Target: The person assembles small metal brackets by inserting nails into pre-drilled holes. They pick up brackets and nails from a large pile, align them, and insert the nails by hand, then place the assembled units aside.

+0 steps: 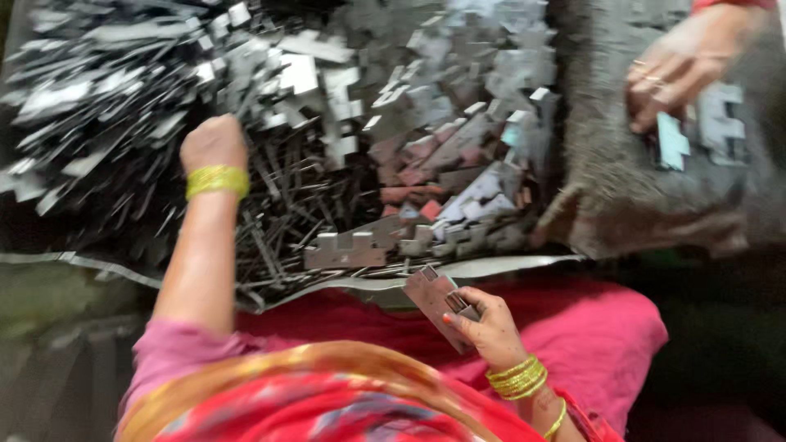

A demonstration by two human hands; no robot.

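Observation:
My left hand [213, 141], with yellow bangles on the wrist, reaches forward into a big heap of flat grey metal stampings [147, 90]. Its fingers are buried among thin metal strips [286, 205], so whether they grip anything is hidden. My right hand [487, 327], also bangled, stays close to my lap and holds a small stack of flat metal plates [432, 296] between thumb and fingers. An E-shaped metal piece [344, 250] lies at the heap's near edge, between my two hands.
Another person's hand [675, 61] with rings rests on a grey sack [622, 180] at the upper right, beside E-shaped pieces [720, 123]. Reddish and grey stampings [458, 164] pile up in the middle. Pink cloth [589, 327] covers my lap.

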